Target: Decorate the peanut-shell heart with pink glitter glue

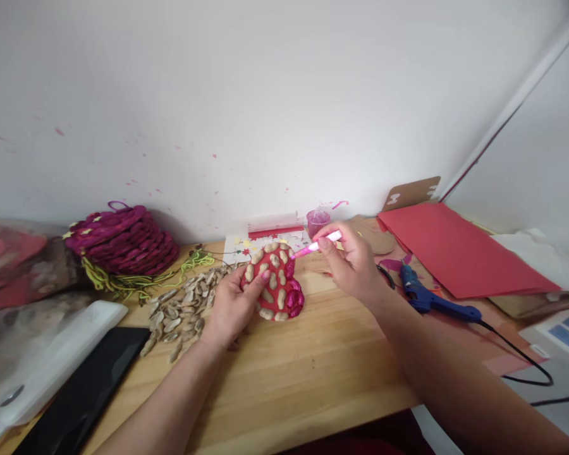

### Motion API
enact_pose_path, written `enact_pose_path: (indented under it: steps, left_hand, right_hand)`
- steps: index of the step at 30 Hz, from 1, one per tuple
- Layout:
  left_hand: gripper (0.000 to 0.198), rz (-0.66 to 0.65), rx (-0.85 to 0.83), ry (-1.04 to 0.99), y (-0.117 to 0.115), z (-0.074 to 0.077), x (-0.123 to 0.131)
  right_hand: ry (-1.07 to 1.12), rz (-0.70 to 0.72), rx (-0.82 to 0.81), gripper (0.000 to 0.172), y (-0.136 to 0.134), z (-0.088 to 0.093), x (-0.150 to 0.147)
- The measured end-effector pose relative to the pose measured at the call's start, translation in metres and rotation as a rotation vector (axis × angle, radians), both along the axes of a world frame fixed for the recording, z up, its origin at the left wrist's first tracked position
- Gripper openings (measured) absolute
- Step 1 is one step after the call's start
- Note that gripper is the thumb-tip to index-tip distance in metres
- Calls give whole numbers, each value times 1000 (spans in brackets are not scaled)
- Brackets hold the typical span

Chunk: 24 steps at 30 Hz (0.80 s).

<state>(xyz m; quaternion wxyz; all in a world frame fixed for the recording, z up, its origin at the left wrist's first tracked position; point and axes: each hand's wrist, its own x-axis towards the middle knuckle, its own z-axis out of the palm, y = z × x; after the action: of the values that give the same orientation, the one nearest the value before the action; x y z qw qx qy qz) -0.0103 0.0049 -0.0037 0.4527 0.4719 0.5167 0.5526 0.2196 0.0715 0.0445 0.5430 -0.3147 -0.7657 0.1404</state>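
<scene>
My left hand (239, 297) grips the left side of a red cutout (275, 284) with peanut shells stuck over it, thumb on its face. Along the cutout's right edge, several shells (294, 298) are coated in shiny magenta paint. In my right hand (348, 262) is a white-handled paintbrush (325, 242), its pink-stained tip touching or very close to the upper right shells. Behind the brush stands a small clear cup (317, 221) smeared with magenta paint.
Loose peanut shells (184, 309) lie left of my left hand. A stack of magenta painted pieces (123, 237) with yellow yarn sits farther left, near a black phone or tablet (85, 385). At right are a blue glue gun (436, 303) with a cord and red sheets (464, 253).
</scene>
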Motion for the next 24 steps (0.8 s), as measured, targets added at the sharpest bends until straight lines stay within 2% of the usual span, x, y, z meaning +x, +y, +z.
enact_pose_path:
  steps: [6,11,17,20,24]
  left_hand:
    - [55,-44,-51,-142,1,-1,0]
    - [56,-38,-67,-147,1,0,0]
    - [54,-51,-78,-109,3,-4,-3]
    - [53,-42,-74,-103,2,-2,-3]
    - [53,-43,-78,-123,1,0,-1]
  right_hand:
    - [42,30,-105,23,10,-6,4]
    - [62,-38,-23,25,13,-6,6]
    - [20,5,-26,23,10,-3,5]
    - [25,-16,17,22,11,-4,5]
    - [23,25,-24,23,13,-7,6]
